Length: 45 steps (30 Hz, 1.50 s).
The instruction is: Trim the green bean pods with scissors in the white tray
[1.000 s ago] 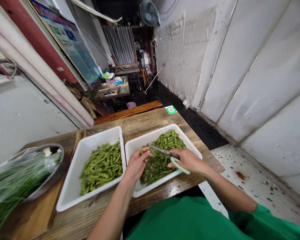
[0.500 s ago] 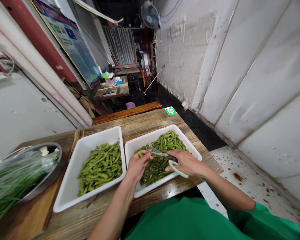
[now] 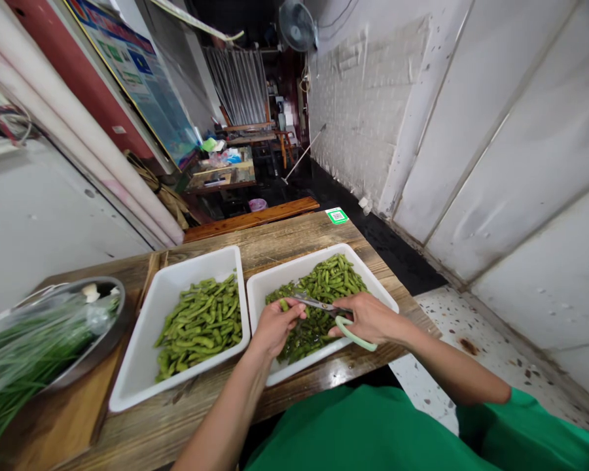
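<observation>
Over the right white tub (image 3: pixel 379 296), my left hand (image 3: pixel 276 325) pinches a green soybean pod (image 3: pixel 284 305) between thumb and fingers. My right hand (image 3: pixel 368 318) grips a pair of scissors (image 3: pixel 319 303) with pale green handles. Their blades point left, with the tips close beside the pod at my left fingertips; whether they touch it I cannot tell. Wet-looking pods (image 3: pixel 331 281) lie beneath both hands in that tub. In the left white tub (image 3: pixel 150 327) is a heap of pods (image 3: pixel 201 324).
A metal bowl (image 3: pixel 120 314) holding bagged green stalks (image 3: pixel 44 347) stands at the left on a wooden board (image 3: pixel 73 418). Both tubs rest on a wooden table (image 3: pixel 294 229) with a green code card (image 3: pixel 336 216) at its far corner. A bench (image 3: pixel 255 219) stands behind.
The whole view has shifted slightly. My hands keep nearly the same pose, the pod in the left and the scissors in the right.
</observation>
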Motion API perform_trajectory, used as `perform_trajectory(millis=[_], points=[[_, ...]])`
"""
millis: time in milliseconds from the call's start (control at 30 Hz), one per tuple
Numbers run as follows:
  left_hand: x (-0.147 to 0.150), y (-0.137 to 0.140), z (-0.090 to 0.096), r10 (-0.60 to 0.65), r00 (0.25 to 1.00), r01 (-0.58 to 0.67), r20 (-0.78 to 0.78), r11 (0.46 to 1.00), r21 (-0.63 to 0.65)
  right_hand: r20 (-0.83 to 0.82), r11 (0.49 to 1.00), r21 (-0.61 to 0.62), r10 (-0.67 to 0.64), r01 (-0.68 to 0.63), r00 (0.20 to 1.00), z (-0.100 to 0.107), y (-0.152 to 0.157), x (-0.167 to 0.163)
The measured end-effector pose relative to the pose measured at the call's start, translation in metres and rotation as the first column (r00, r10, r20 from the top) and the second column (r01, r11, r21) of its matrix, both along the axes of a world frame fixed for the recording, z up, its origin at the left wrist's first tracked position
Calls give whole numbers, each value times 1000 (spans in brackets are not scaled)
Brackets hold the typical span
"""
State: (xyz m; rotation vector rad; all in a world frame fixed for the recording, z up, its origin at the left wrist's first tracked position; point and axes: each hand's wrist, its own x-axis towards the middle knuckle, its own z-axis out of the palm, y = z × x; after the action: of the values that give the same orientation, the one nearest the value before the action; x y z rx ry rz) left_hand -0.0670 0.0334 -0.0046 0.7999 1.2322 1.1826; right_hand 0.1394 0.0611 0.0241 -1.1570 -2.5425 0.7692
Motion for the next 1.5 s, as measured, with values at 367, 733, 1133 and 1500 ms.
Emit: perform_trajectory(millis=[367, 733, 1133, 1500], points=[[-14, 7, -9, 41, 964, -7, 262, 992, -126, 49, 999, 48, -14, 12, 999, -7, 7, 2], [-18, 10, -2, 176, 816, -83, 550, 978, -189, 48, 996, 78, -37, 33, 998, -1, -1, -5], [-11, 5, -1, 61, 879, -20, 473, 996, -92, 3, 995, 91, -33, 33, 999, 2, -3, -10], [-10, 4, -6, 60, 933, -4, 355, 988, -157, 63, 998, 54, -27, 24, 998, 3, -4, 0]])
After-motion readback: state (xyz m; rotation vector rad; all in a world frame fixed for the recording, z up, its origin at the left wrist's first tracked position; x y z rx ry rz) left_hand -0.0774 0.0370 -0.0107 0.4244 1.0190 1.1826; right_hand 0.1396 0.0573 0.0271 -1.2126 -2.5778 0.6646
